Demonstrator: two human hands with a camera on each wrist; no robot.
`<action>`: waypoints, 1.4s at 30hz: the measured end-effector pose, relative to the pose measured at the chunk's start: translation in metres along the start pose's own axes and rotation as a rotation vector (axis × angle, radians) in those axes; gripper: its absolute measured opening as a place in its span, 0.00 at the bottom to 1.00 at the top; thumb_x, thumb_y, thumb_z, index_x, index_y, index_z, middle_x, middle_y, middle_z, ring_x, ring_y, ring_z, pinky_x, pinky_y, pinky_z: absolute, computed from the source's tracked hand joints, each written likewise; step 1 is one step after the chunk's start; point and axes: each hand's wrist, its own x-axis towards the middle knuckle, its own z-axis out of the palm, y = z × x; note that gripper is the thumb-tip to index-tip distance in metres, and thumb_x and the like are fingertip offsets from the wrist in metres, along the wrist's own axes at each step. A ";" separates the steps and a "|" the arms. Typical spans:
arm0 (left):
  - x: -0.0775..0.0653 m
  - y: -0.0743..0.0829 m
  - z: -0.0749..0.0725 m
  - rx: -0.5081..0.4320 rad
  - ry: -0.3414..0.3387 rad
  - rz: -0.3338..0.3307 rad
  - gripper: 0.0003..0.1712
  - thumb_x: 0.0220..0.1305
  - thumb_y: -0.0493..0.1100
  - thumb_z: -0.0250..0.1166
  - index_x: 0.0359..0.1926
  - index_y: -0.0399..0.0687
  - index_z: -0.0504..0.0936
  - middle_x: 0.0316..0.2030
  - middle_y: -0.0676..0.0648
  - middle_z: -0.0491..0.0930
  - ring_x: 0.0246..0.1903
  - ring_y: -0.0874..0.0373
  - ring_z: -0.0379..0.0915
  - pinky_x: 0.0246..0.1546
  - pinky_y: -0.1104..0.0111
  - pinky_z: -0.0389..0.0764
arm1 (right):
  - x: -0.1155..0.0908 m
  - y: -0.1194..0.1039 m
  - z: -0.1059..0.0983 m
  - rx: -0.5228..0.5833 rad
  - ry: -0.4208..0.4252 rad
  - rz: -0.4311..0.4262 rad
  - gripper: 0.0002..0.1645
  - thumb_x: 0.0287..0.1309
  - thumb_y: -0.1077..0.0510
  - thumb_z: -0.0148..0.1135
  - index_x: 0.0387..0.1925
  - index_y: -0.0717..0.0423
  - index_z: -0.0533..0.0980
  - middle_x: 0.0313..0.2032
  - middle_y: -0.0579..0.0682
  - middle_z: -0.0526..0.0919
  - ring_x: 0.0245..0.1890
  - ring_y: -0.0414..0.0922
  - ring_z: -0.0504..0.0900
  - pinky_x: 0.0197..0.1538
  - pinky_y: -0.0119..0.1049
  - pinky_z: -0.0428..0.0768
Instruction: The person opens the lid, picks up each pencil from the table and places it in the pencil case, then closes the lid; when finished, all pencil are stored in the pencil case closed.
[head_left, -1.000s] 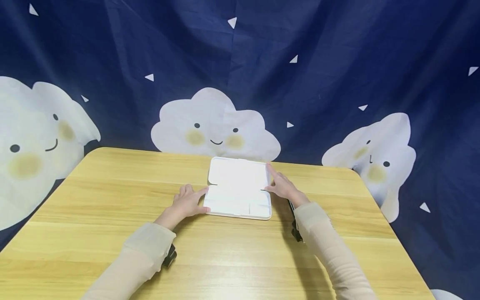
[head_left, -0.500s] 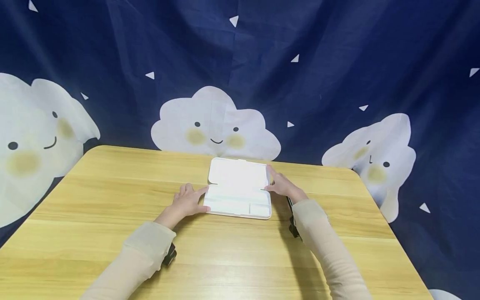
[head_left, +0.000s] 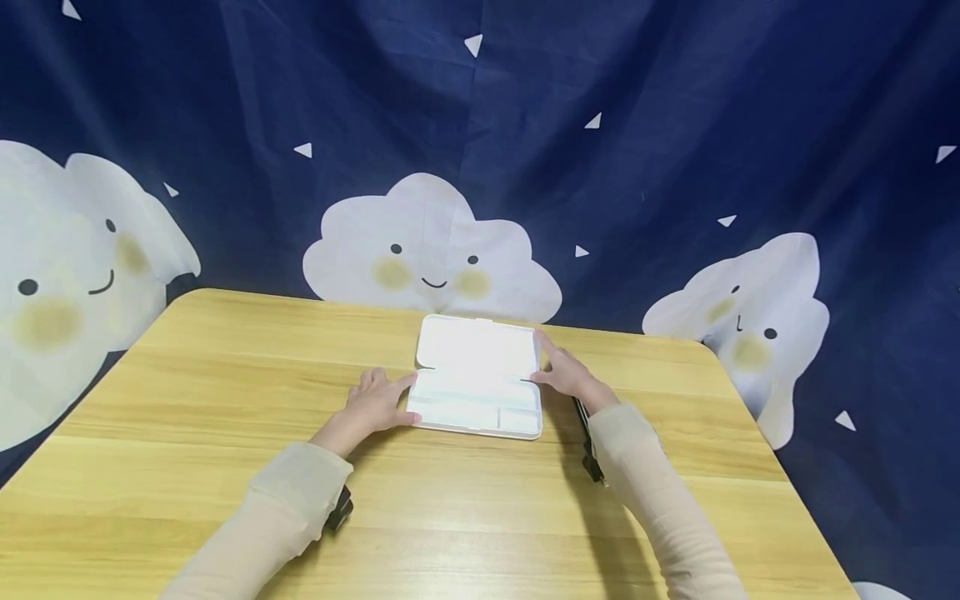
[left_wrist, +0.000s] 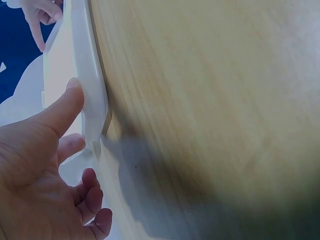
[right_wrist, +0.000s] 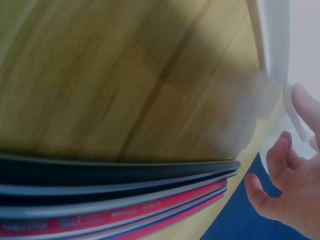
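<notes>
A white pencil case lies unfolded flat near the table's far edge, its lid laid back behind the tray half. The bright inside is washed out, though a divider shows at the tray's right. My left hand touches the tray's left side, thumb at the front corner and index finger by the hinge. In the left wrist view its other fingers bend loosely beside the case. My right hand touches the lid's right side, index finger at the far corner and thumb near the hinge. Neither hand wraps round the case.
The wooden table ends just behind the case, where a blue curtain with white clouds hangs. Low in the right wrist view lie thin book-like layers with dark, white and red edges. Black devices hang under both wrists.
</notes>
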 end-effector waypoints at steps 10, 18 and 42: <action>0.002 0.002 0.002 0.005 -0.002 0.002 0.42 0.52 0.54 0.66 0.66 0.46 0.61 0.55 0.25 0.59 0.54 0.35 0.52 0.47 0.44 0.62 | -0.010 0.006 0.000 0.008 0.097 -0.108 0.47 0.59 0.59 0.57 0.69 0.63 0.40 0.18 0.49 0.68 0.18 0.42 0.64 0.24 0.33 0.64; -0.001 -0.004 -0.001 0.026 0.016 0.010 0.42 0.52 0.55 0.67 0.65 0.46 0.63 0.51 0.26 0.62 0.53 0.35 0.55 0.44 0.46 0.65 | -0.017 0.001 -0.001 0.072 0.091 -0.133 0.45 0.61 0.58 0.55 0.70 0.60 0.40 0.22 0.52 0.70 0.23 0.43 0.67 0.28 0.34 0.67; 0.002 -0.001 -0.001 0.025 -0.015 0.030 0.43 0.52 0.53 0.67 0.65 0.43 0.62 0.57 0.34 0.69 0.51 0.35 0.68 0.38 0.48 0.72 | -0.066 0.014 -0.005 0.108 0.074 -0.160 0.44 0.61 0.59 0.55 0.68 0.67 0.42 0.21 0.49 0.68 0.23 0.42 0.65 0.28 0.33 0.66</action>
